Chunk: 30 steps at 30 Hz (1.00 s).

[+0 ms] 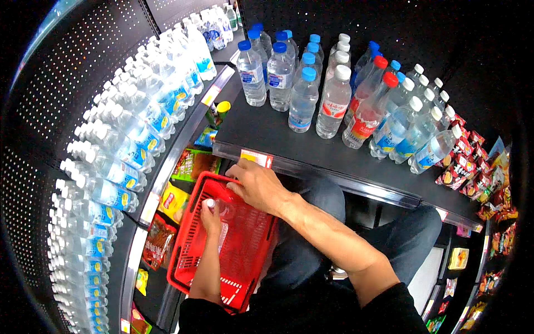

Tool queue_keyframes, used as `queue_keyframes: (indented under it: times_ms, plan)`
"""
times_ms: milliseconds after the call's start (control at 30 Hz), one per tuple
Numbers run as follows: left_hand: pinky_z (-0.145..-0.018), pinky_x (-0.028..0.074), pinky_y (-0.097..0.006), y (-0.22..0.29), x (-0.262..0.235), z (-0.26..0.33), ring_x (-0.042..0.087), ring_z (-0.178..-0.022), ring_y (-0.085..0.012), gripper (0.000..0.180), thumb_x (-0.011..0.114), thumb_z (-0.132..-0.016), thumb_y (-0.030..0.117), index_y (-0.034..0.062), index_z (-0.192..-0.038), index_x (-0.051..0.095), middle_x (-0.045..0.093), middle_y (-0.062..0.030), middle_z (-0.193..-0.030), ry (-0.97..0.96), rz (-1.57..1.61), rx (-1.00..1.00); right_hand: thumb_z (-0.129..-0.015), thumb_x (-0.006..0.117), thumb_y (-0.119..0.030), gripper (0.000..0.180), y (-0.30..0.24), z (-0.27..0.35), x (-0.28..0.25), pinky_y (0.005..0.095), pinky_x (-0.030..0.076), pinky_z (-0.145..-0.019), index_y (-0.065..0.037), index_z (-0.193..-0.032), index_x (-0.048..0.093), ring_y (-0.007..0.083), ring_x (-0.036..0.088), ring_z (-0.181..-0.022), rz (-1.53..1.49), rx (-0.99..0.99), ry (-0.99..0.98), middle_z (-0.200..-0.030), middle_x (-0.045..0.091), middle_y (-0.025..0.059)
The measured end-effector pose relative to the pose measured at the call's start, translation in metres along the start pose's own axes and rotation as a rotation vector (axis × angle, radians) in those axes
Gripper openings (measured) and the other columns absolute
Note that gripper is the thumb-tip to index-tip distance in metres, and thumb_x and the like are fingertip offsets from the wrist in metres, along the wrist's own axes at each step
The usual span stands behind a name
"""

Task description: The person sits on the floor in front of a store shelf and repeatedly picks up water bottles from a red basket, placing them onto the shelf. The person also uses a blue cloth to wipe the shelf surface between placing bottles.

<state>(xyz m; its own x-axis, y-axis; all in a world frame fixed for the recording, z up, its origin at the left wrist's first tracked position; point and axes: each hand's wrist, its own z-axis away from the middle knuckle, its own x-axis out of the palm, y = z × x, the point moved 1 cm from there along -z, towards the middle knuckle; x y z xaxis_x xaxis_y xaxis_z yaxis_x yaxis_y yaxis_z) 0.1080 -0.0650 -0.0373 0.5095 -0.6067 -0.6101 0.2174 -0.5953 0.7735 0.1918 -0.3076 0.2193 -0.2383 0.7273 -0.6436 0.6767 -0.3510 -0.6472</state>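
A red plastic shopping basket [192, 232] is tilted at my lap, beside the left shelf. My left hand [211, 220] is inside it, closed round the neck of a clear plastic bottle [224, 210] with a white cap. The lower part of that bottle is hard to make out against the red wall. My right hand [257, 185] lies across the basket's far rim, its fingers bent over the edge and its thumb on the inner side. The grip of its fingertips is partly hidden.
Rows of white-capped water bottles [119, 156] line the curved shelf on the left. Ahead, a black shelf [253, 125] carries bottles with blue, white and red caps [334, 106]. Red snack packs [461, 167] hang at the right. A yellow packet [173, 201] lies below the left shelf.
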Motion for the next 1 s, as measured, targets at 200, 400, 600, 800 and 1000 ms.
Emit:
queue_keyframes:
  times_ms: [200,400,600,800,1000]
  plan:
    - [-0.094,0.049,-0.047,0.009,-0.01,0.002,0.061,-0.108,-0.036,0.043,0.077,-0.087,0.015,0.0013,-0.124,0.059,0.065,-0.019,-0.118,0.058,-0.231,0.177,-0.091,0.071,-0.016,0.045,-0.001,-0.008,-0.009,0.0467,0.053,-0.09,-0.003,-0.132,0.055,0.0397,0.062,-0.107,0.003,0.104,0.112,-0.118,0.058,0.0217]
    - [-0.093,0.05,-0.04,0.113,-0.027,-0.027,0.062,-0.111,-0.0299,0.042,0.074,-0.091,0.016,0.0022,-0.127,0.059,0.066,-0.015,-0.119,0.135,0.108,0.197,-0.092,0.07,-0.012,0.06,0.015,-0.023,-0.029,0.042,0.052,-0.091,0.003,-0.144,0.044,0.0349,0.061,-0.105,-0.277,0.188,0.484,-0.122,0.057,0.0233]
    - [-0.09,0.054,-0.034,0.294,-0.03,-0.099,0.065,-0.114,-0.0243,0.039,0.068,-0.096,0.012,0.0003,-0.132,0.058,0.065,-0.0136,-0.126,0.001,0.413,0.496,-0.097,0.061,-0.011,0.065,0.026,-0.028,-0.043,0.0394,0.051,-0.092,0.002,-0.153,0.032,0.0267,0.062,-0.105,-0.401,0.271,0.636,-0.128,0.055,0.0234]
    - [-0.099,0.05,-0.044,0.405,0.011,-0.164,0.061,-0.121,-0.034,0.055,0.071,-0.092,0.024,0.0021,-0.14,0.052,0.062,-0.0189,-0.132,0.012,0.32,0.765,-0.097,0.059,-0.007,0.062,0.024,-0.029,-0.043,0.0391,0.05,-0.096,0.003,-0.152,0.033,0.0269,0.062,-0.106,-0.445,0.281,0.664,-0.13,0.054,0.0245]
    - [-0.099,0.048,-0.048,0.448,0.047,-0.196,0.059,-0.119,-0.0412,0.054,0.072,-0.089,0.028,0.0025,-0.135,0.056,0.062,-0.024,-0.128,0.053,0.194,0.772,-0.097,0.058,-0.005,0.06,0.028,-0.03,-0.042,0.039,0.05,-0.095,0.005,-0.151,0.034,0.0265,0.063,-0.105,-0.473,0.266,0.684,-0.129,0.056,0.0243]
